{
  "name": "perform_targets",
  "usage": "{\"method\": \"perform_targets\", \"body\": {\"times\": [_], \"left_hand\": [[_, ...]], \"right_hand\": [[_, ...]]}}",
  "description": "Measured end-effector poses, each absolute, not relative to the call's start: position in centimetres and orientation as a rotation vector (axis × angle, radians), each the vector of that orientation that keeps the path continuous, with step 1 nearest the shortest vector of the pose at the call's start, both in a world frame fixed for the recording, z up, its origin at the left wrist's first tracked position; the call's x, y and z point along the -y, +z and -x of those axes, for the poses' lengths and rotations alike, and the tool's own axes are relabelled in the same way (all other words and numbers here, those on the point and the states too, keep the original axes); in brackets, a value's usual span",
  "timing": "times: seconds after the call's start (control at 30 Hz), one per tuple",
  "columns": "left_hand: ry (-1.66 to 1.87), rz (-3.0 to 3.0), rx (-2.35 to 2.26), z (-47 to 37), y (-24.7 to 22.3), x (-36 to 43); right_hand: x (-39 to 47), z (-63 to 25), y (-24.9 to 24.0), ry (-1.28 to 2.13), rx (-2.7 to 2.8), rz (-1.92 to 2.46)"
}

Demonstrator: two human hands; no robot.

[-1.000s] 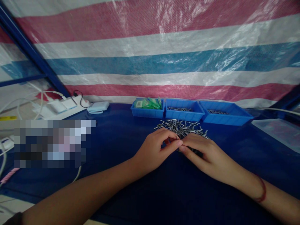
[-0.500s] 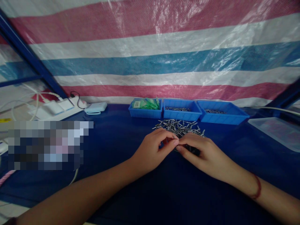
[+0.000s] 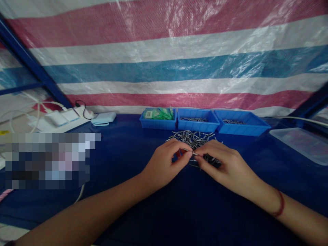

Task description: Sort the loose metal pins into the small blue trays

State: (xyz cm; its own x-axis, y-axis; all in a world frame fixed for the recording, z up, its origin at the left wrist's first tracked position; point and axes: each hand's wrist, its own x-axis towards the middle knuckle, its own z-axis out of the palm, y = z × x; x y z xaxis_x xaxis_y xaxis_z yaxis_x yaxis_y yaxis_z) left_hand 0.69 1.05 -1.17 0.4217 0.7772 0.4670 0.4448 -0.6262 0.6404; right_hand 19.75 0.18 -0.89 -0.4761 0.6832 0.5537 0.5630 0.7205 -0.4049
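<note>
Between the fingertips of my two hands is a thin metal pin [image 3: 194, 153], held just in front of a loose pile of similar metal pins [image 3: 191, 136]. My left hand [image 3: 162, 162] pinches one end with thumb and forefinger. From the other side, my right hand [image 3: 228, 160] grips the pin between thumb and forefinger. A small gap separates the two sets of fingertips, and the metal shows there. Fingers partly hide the pin's ends, so its exact shape is unclear. The right hand covers part of the pile.
Behind the pile stand a blue bin [image 3: 159, 123] of green packets and two blue bins [image 3: 198, 126] [image 3: 243, 129] of metal pins. A clear plastic lid or tray [image 3: 299, 145] lies right. Left are a light-blue case [image 3: 104, 118], a power strip [image 3: 69, 119] with cables, and a blurred-out area.
My fingertips have drawn slightly apart, the right hand shifting a little right, so more of the pin shows between them. The whole view has slid slightly.
</note>
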Motion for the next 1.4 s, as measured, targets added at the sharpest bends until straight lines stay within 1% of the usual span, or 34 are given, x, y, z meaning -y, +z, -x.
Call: {"method": "perform_targets", "body": {"times": [0.17, 0.27, 0.33, 0.4, 0.43, 0.5, 0.53, 0.63, 0.77, 0.87, 0.93, 1.1, 1.23, 1.4], "left_hand": [[1.017, -2.265, -1.020, -0.6, -1.0, -1.0], [1.030, -2.238, -1.056, -0.6, -1.2, -1.0], [1.019, -2.222, -1.097, -0.6, -1.4, -1.1], [0.962, -2.247, -1.118, -0.7, -1.6, -1.3], [0.927, -2.272, -1.124, -0.7, -1.6, -1.4], [0.851, -2.332, -1.132, -0.6, -1.8, -1.6], [0.810, -2.366, -1.136, -0.6, -1.9, -1.7], [0.685, -2.484, -1.146, -0.4, -2.3, -1.9], [0.599, -2.605, -1.162, -0.3, -2.5, -1.9], [0.551, -2.655, -1.180, -0.4, -2.3, -1.9], [0.522, -2.676, -1.195, -0.5, -2.2, -1.9], [0.513, -2.685, -1.263, -0.6, -2.4, -2.0], [0.520, -2.653, -1.261, -0.6, -2.5, -2.1], [0.560, -2.565, -1.268, -0.8, -2.3, -2.0]], "right_hand": [[0.1, -19.9, -0.2, 0.039, 2.319, 0.886], [-0.7, -21.0, 0.4, -0.033, 2.313, 0.956], [-1.8, -22.5, 0.8, -0.145, 2.205, 1.084], [-3.3, -24.6, 1.0, -0.373, 2.017, 1.255], [-4.1, -25.8, 0.9, -0.460, 1.955, 1.407], [-5.5, -27.9, 0.5, -0.530, 1.875, 1.540], [-6.0, -28.7, 0.2, -0.608, 1.842, 1.674], [-6.7, -29.9, -0.6, -0.663, 1.808, 1.817], [-6.2, -28.6, -0.8, -0.660, 1.852, 1.798], [-5.1, -26.6, -0.6, -0.616, 1.961, 1.654], [-4.3, -25.2, -0.6, -0.527, 2.076, 1.508], [-2.0, -22.0, -0.8, -0.162, 2.331, 1.219], [-1.2, -21.0, -0.8, -0.023, 2.366, 1.158], [-1.8, -21.2, -1.0, 0.083, 2.260, 1.183]]}}
